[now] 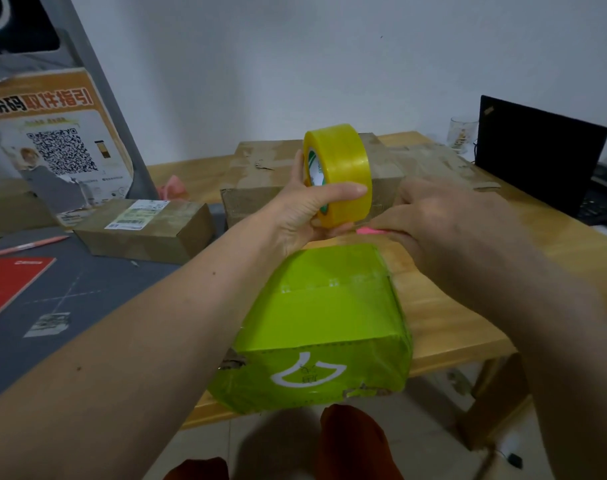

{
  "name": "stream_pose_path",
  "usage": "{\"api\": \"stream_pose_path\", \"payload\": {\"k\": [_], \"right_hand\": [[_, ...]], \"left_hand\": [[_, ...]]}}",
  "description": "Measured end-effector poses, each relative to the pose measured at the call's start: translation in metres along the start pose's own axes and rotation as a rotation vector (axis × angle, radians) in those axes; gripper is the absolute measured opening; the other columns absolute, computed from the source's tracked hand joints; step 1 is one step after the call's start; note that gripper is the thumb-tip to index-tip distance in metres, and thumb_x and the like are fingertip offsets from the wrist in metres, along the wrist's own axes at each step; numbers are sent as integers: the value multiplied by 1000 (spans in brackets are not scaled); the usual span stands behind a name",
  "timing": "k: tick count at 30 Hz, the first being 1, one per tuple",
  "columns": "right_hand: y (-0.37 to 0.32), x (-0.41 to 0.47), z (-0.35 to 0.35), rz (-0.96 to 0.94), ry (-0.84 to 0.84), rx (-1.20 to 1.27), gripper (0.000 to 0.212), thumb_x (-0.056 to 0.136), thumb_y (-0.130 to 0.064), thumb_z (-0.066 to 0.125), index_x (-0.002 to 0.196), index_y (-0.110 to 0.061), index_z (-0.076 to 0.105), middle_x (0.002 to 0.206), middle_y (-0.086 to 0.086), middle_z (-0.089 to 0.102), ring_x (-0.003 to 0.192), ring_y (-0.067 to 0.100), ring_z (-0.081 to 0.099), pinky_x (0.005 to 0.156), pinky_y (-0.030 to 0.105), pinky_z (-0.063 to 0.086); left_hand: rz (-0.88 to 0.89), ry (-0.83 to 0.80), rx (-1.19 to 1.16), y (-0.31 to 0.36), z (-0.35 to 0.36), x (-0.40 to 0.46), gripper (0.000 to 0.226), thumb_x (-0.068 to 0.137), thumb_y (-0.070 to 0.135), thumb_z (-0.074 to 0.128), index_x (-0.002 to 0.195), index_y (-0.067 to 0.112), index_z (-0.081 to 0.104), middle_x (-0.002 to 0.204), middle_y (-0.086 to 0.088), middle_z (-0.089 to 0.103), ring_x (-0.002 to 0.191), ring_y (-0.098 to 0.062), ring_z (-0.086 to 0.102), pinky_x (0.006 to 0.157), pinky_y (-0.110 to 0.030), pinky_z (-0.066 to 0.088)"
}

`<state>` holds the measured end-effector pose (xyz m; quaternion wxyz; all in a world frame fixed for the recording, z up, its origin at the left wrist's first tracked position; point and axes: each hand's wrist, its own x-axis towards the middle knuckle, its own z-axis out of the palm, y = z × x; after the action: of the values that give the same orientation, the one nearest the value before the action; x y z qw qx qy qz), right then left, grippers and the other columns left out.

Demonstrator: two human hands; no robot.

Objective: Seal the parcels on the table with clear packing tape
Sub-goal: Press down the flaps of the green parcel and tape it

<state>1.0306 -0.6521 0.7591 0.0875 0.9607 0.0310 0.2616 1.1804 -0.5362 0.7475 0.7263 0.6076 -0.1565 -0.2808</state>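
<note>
My left hand (305, 216) grips a yellowish roll of clear packing tape (340, 161), held upright above the table. My right hand (444, 216) is beside the roll's lower edge, its fingers curled round a small pink tool (371, 231) whose tip points at the roll. A bright green parcel (323, 317) lies just below both hands on the wooden table (451, 306), jutting over the near edge, with glossy tape across its top. Behind the roll stands a large brown parcel (257, 168). A smaller brown parcel (146, 233) with a white label lies to the left.
Flattened cardboard (433, 161) lies at the back right, near a glass (463, 133) and a black laptop (537, 150). On the grey mat (87, 289) at left are a red book (8, 282) and a pink pen (28, 245). A QR-code sign (53, 143) leans at back left.
</note>
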Motion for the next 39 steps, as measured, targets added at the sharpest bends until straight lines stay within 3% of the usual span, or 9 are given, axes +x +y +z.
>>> {"api": "stream_pose_path", "payload": {"k": [4, 8, 12, 15, 19, 23, 26, 31, 39], "right_hand": [[-15, 14, -4, 63, -125, -92, 27, 102, -22, 43, 121, -33, 60, 89, -5, 37, 98, 20, 50, 47, 26, 15], [9, 8, -5, 230, -178, -194, 29, 97, -15, 47, 111, -33, 65, 99, -4, 57, 101, 22, 56, 59, 29, 30], [38, 9, 51, 484, -258, 82, 24, 98, -14, 54, 112, -25, 70, 96, 2, 62, 81, 20, 51, 64, 28, 34], [36, 3, 116, 492, -356, 259, 29, 97, -9, 53, 120, -18, 68, 106, 11, 62, 93, 27, 56, 69, 28, 36], [30, -2, 161, 495, -433, 440, 23, 94, -21, 51, 95, -10, 71, 77, 0, 44, 100, 33, 56, 73, 30, 29], [30, 1, 134, 528, 157, 621, 17, 92, -7, 59, 101, -7, 73, 97, 13, 70, 93, 29, 66, 77, 28, 44], [4, -5, 65, 271, 576, 929, 15, 90, -3, 58, 91, -7, 72, 86, 2, 74, 82, 9, 70, 76, 20, 53], [-20, -6, 56, 1, -16, 900, 42, 93, -38, 48, 114, -10, 72, 121, -2, 69, 120, 8, 57, 104, 31, 43], [-22, -2, 50, -27, -221, 777, 62, 87, -48, 45, 142, -21, 48, 147, -10, 46, 139, 4, 29, 117, 31, 21]], "left_hand": [[25, 1, -13, -2, 1, 3, 95, 65, 1, 83, 132, 50, 36, 129, -3, 64, 96, -29, 69, 58, -34, 56], [24, -7, -3, -2, 0, 2, 111, 62, 6, 85, 145, 50, 28, 133, 0, 61, 102, -31, 69, 63, -34, 57], [18, -9, 16, -1, 1, 1, 116, 62, 6, 86, 149, 51, 24, 134, 1, 60, 103, -31, 69, 65, -34, 58], [28, -7, 11, 0, 1, -1, 108, 68, 5, 84, 148, 50, 26, 132, 1, 61, 100, -29, 70, 64, -33, 58], [26, 2, 11, 0, 1, -1, 106, 72, 5, 82, 148, 51, 24, 132, 2, 62, 96, -26, 71, 64, -32, 58], [22, -2, 17, -1, 0, 2, 108, 71, 7, 83, 149, 51, 23, 130, 2, 63, 96, -25, 71, 64, -31, 57], [20, 1, 19, -2, 0, 4, 109, 63, 10, 86, 145, 51, 27, 130, 1, 64, 101, -27, 70, 63, -32, 57], [23, 10, 4, -4, 0, 6, 105, 60, 9, 87, 137, 52, 32, 128, -4, 64, 102, -30, 69, 63, -34, 57], [68, 38, 18, -2, 2, 4, 120, 59, 5, 88, 151, 46, 23, 129, -5, 63, 106, -30, 67, 77, -46, 60]]}}
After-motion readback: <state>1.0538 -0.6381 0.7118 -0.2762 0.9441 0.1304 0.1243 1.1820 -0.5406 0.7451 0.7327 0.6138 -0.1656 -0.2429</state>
